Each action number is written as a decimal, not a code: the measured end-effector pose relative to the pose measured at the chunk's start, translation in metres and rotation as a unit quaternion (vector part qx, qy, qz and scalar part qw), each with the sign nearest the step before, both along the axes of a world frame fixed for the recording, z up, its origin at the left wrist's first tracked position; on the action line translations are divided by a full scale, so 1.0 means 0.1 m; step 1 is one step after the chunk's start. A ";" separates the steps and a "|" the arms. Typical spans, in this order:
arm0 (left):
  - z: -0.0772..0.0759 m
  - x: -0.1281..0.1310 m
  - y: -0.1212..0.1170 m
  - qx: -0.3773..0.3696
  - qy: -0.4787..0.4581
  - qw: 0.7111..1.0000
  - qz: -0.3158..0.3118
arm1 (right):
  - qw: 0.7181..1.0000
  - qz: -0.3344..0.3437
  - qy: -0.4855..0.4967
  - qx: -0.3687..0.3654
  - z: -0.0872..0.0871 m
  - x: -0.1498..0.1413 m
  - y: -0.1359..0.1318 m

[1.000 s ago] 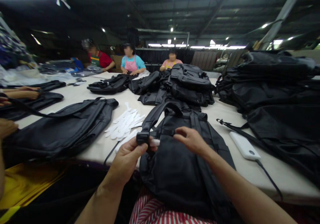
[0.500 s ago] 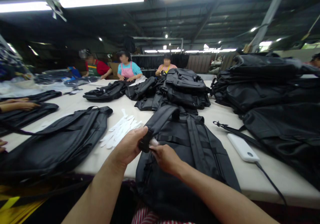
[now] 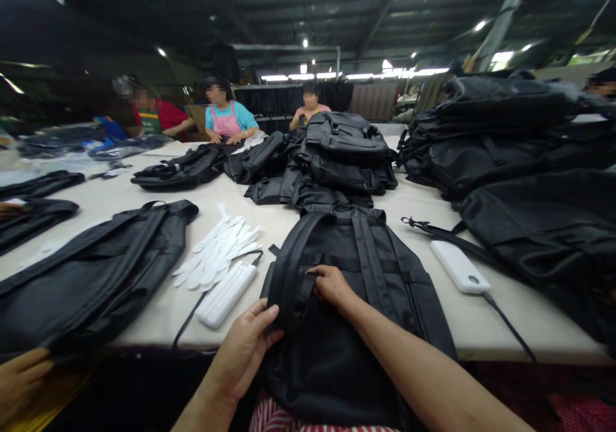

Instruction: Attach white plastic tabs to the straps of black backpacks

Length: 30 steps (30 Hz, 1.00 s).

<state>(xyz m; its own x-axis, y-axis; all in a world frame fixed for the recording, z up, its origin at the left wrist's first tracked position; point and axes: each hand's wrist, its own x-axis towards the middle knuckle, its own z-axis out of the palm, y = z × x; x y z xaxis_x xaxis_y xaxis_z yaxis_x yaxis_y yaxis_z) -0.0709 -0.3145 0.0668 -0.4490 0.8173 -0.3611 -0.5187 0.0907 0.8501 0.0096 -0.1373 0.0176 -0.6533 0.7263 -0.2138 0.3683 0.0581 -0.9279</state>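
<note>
A black backpack (image 3: 337,380) lies harness side up at 12 o'clock, its lower end off the table edge over red-striped cloth (image 3: 308,428). The step in hand looks like working over its shoulder strap (image 3: 289,278), and the next move seems to call for a firm hold on that webbing. The left hand (image 3: 245,348) is spread, its fingers just beside the strap; the right hand (image 3: 332,285) curls onto the pack, though whether it pinches anything I cannot tell. A white power bank (image 3: 226,294) sits at 11 o'clock and a second white power bank (image 3: 459,266) at 2 o'clock, both on a white work table (image 3: 144,316); stacked black backpacks (image 3: 346,149) rise at 1 o'clock, with seated co-workers (image 3: 226,120) beyond, under a steel factory roof (image 3: 289,8)
</note>
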 end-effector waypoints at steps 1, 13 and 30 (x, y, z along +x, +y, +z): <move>0.01 0.01 -0.01 -0.006 -0.007 1.000 0.007 | 1.000 0.006 -0.004 -0.019 0.01 0.00 -0.01; 0.02 0.17 -0.01 -0.123 0.256 0.953 -0.101 | 0.952 -0.067 0.113 -0.277 0.09 0.29 -0.33; -0.17 0.45 -0.04 -0.100 0.099 0.979 -0.146 | 0.940 -0.124 0.174 -0.265 0.25 0.72 -0.75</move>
<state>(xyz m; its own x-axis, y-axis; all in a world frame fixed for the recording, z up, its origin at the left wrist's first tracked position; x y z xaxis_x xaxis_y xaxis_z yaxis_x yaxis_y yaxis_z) -0.0261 -0.3189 0.0501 -0.2846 0.8429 -0.4567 -0.2739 0.3850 0.8813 0.0817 -0.2125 0.0426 -0.5748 0.7176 -0.3933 -0.0227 -0.4944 -0.8689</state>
